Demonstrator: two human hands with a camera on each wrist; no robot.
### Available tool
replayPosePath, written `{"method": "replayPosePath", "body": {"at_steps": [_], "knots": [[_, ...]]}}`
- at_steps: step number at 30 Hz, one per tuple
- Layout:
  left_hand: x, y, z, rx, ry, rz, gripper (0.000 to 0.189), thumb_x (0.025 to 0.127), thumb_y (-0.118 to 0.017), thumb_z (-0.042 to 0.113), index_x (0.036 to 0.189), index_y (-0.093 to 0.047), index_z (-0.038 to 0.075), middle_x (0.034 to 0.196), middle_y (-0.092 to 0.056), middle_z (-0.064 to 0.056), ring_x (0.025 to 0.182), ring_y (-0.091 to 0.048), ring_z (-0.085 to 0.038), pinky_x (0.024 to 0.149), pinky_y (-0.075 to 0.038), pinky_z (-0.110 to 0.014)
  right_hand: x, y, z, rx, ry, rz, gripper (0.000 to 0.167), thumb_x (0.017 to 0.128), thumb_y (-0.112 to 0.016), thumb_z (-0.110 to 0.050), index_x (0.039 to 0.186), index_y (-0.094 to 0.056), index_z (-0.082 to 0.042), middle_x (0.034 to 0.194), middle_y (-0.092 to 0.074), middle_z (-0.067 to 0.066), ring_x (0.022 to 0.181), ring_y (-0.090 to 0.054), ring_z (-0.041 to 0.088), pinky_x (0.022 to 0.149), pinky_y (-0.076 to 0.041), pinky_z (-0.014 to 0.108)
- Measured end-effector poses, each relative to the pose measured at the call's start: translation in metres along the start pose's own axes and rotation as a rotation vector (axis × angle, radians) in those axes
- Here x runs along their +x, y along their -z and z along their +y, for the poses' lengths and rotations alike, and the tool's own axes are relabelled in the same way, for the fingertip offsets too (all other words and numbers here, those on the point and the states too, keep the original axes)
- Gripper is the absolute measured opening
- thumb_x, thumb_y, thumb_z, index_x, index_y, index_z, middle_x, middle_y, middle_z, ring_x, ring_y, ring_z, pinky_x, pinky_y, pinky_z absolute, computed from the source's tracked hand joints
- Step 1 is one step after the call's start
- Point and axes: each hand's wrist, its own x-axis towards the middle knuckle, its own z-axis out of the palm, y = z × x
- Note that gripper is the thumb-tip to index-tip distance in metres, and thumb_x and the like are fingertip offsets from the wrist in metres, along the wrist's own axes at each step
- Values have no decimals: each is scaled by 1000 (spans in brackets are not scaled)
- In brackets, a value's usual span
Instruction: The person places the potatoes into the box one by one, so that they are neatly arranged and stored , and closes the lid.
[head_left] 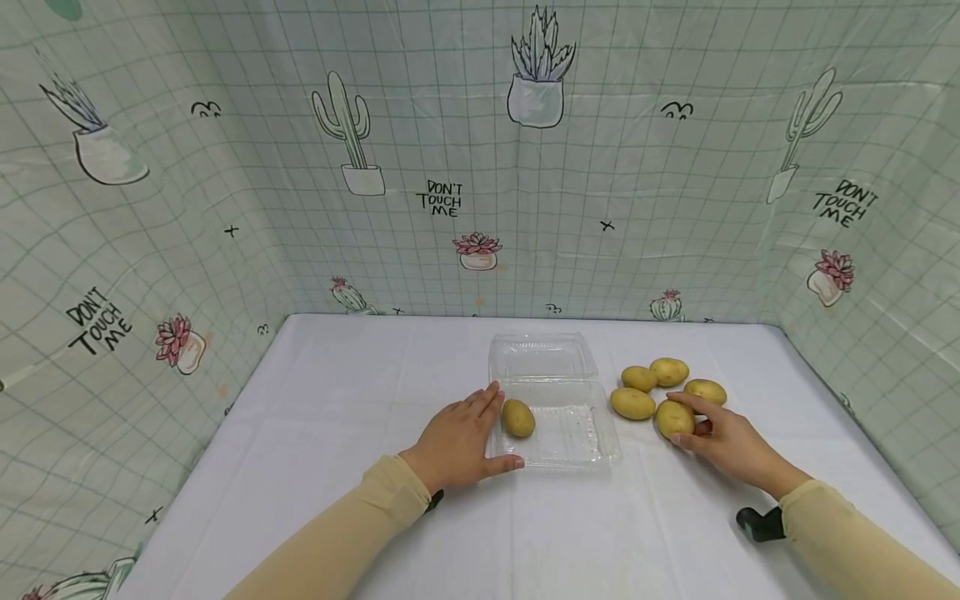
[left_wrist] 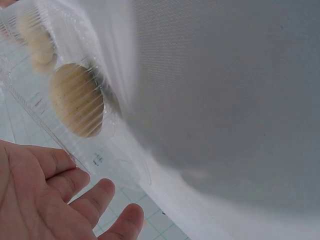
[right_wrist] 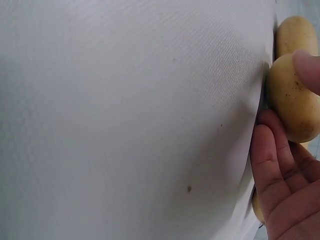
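A clear plastic clamshell container (head_left: pixel 558 437) lies with its lid (head_left: pixel 542 357) folded back, away from the person. One potato (head_left: pixel 518 418) sits inside, near its left wall. My left hand (head_left: pixel 463 435) rests at the container's left edge, fingers extended and thumb along the front corner; in the left wrist view its fingertips touch the clear wall. To the right of the container, my right hand (head_left: pixel 723 437) grips a potato (right_wrist: pixel 292 97) between thumb and fingers, the fingers reaching round its underside. This potato is at table level, among the other loose ones.
Several loose potatoes (head_left: pixel 632 403) are grouped right of the container, close around the right hand. A white cloth (head_left: pixel 360 375) covers the table. Behind and at both sides hangs a grid-patterned curtain (head_left: pixel 637 167). A black strap piece (head_left: pixel 759 525) shows by the right sleeve.
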Motion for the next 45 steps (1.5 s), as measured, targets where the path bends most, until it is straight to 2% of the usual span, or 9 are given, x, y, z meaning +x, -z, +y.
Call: {"method": "replayPosePath", "body": {"at_steps": [5, 13, 24, 31, 39, 45], "knots": [[0, 0, 0, 7, 2, -2, 99, 91, -47, 75, 154, -32, 0, 161, -28, -14, 143, -35, -26, 109, -38, -41, 0, 1, -1, -6, -6, -8, 65, 91, -75, -26, 147, -46, -8, 86, -54, 4, 75, -48, 17, 59, -41, 27], [1, -1, 1, 11, -4, 6, 99, 91, -47, 75, 154, -32, 0, 160, -28, -14, 143, -35, -26, 110, -37, -40, -1, 4, -4, 0, -9, -8, 66, 91, -76, -26, 147, -46, -8, 82, -51, 4, 74, -47, 18, 58, -39, 27], [1, 1, 2, 1, -1, -2, 99, 91, -48, 74, 154, -32, 0, 160, -28, -14, 143, -35, -27, 110, -37, -41, -5, 5, 0, -7, -7, 14, 67, 90, -77, -28, 146, -48, -8, 90, -58, 5, 77, -51, 18, 59, -43, 27], [0, 1, 2, -16, 3, -5, 100, 91, -48, 74, 154, -32, -1, 161, -27, -14, 143, -34, -27, 110, -36, -41, -6, 11, -3, -13, 23, 35, 66, 89, -78, -27, 146, -48, -8, 101, -60, 10, 81, -52, 19, 60, -44, 26], [0, -2, 1, -17, 0, 2, 100, 91, -47, 74, 154, -31, -1, 161, -27, -15, 143, -35, -27, 110, -37, -41, -4, 16, -11, -5, 61, 37, 64, 91, -76, -27, 146, -49, -7, 105, -60, 10, 87, -56, 20, 64, -47, 27], [-1, -1, 1, -19, -7, 10, 99, 91, -47, 74, 154, -32, -1, 160, -27, -15, 143, -35, -28, 110, -37, -42, -1, 19, -20, 8, 104, 36, 64, 92, -75, -24, 147, -47, -6, 124, -57, 15, 91, -58, 20, 67, -50, 26]]}}
